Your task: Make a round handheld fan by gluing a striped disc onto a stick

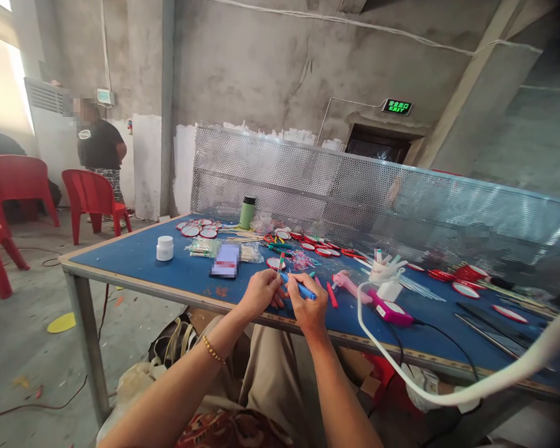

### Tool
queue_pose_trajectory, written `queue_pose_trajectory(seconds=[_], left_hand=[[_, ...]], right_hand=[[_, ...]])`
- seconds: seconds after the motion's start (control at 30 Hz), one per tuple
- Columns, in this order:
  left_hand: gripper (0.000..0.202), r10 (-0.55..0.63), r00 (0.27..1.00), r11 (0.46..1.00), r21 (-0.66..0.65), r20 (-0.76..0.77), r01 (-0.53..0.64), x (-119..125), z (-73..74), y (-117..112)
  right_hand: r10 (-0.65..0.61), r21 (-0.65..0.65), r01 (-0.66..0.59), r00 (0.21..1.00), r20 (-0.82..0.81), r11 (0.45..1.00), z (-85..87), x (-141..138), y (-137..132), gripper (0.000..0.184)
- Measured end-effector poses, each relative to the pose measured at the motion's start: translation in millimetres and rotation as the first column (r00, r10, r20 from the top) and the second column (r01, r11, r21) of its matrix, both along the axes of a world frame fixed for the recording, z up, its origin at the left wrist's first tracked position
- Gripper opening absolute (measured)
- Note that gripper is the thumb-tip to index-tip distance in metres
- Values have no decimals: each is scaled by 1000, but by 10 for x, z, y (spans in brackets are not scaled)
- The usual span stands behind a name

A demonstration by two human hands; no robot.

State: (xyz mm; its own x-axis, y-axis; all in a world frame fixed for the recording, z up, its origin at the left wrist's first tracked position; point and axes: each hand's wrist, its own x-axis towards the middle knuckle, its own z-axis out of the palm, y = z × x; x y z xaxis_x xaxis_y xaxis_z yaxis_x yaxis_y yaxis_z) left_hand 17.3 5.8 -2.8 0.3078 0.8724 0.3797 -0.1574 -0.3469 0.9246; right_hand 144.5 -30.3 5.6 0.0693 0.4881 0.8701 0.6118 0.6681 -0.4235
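My left hand (260, 292) and my right hand (308, 306) are together at the near edge of the blue table (135, 261). The right hand's fingers are curled round a blue stick (298, 287) that lies across toward the left hand. The left hand pinches a thin stick with a coloured tip (280, 262) pointing up and away. A small red-rimmed round disc (274, 263) lies just beyond the hands. A red stick (331, 294) lies to the right of my right hand.
A pink glue gun (387, 309) with black cord lies right of the hands, beside a white cup of sticks (383, 269). Red-rimmed discs (198, 229), a white jar (165, 247) and a green bottle (247, 213) sit farther back. A perforated metal screen (354, 186) backs the table. Red chairs (93, 198) and a standing person (100, 149) are at left.
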Motion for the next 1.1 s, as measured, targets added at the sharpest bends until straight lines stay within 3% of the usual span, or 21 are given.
queue_pose_trajectory(seconds=[0.7, 1.1], left_hand=[[22, 20, 1000, 1000, 0, -9, -20, -1, 21, -20], [20, 9, 1000, 1000, -4, -7, -9, 0, 11, -8]], right_hand=[[-13, 57, 8, 996, 84, 998, 19, -17, -3, 21], [-24, 50, 23, 999, 31, 999, -15, -2, 17, 22]])
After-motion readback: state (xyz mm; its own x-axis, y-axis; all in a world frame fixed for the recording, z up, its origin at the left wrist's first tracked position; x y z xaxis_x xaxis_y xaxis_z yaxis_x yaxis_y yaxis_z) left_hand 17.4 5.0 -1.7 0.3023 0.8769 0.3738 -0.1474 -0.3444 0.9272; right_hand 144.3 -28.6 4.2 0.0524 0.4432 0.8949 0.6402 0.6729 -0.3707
